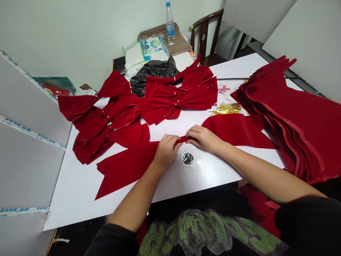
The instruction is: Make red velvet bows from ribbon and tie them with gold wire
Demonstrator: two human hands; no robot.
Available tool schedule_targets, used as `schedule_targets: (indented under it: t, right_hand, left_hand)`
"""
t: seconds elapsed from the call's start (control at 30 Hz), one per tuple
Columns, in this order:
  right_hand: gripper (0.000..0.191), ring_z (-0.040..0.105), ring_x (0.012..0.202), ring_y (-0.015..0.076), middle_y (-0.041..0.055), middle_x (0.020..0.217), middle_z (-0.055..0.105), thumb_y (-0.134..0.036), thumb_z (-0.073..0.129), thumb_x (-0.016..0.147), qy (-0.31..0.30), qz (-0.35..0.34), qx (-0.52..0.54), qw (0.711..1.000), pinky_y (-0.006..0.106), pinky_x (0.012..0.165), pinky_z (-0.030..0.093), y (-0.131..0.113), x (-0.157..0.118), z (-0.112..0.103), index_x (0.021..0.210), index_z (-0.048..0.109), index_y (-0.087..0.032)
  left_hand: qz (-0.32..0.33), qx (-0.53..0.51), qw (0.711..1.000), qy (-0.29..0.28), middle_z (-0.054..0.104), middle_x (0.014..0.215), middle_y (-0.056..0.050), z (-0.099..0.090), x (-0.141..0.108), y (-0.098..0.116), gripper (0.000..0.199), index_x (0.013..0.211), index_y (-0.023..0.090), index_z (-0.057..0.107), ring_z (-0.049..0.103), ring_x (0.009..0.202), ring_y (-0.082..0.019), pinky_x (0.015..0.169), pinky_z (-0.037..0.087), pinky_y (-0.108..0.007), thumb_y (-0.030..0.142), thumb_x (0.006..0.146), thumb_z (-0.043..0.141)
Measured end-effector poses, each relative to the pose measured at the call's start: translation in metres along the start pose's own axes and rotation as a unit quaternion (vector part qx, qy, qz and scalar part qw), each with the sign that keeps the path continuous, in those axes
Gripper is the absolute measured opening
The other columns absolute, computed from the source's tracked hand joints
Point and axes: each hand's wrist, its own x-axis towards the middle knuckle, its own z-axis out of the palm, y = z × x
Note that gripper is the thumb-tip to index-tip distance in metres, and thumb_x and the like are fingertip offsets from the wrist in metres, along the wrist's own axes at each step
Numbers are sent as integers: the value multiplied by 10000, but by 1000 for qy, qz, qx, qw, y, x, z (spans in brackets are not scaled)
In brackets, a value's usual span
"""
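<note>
A long red velvet ribbon (133,161) with notched ends lies across the white table, its middle gathered narrow between my hands. My left hand (168,147) pinches the gathered part from the left. Close beside it, my right hand (201,138) has its fingers closed on the same strip from the right. The ribbon's right half spreads toward a tall stack of red velvet pieces (295,110). Behind my hands are several red bows (177,94), and more bows (106,117) are heaped at the left. Gold twist ties (227,108) lie beyond my right hand.
A round metal-rimmed disc (188,159) sits in the table (160,192) just in front of my hands. A black plastic bag (151,73), a water bottle (169,25) and a wooden chair (206,35) stand at the back. White panels (29,117) border the left side.
</note>
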Motion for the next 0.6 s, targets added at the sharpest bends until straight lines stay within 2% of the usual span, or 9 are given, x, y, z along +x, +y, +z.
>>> schedule_targets:
  t: [0.17,0.43,0.6]
  right_hand:
    - [165,568,937,240,111,978,659,-285,576,1025,-7,24,-16,1000,364,822,485,-4,-1,0,996,658,-145]
    - [182,531,937,241,118,1007,633,-260,515,1042,-6,0,-55,998,374,832,480,-13,-2,-3,1001,653,-148]
    - [199,518,904,231,109,948,630,-243,500,1050,6,3,-50,999,358,802,466,-12,-2,-1,944,633,-140]
  left_hand:
    - [-26,2,1000,-9,716,963,-61,-2,1,5,34,972,187,664,634,939,-232,858,539,-393,220,973,670]
    - [-28,16,999,-22,693,888,-44,-5,1,9,113,887,198,661,588,864,-222,801,496,-367,234,992,640]
    - [-28,45,998,-15,713,850,-32,-5,1,8,142,858,209,692,588,851,-232,778,447,-380,283,978,680]
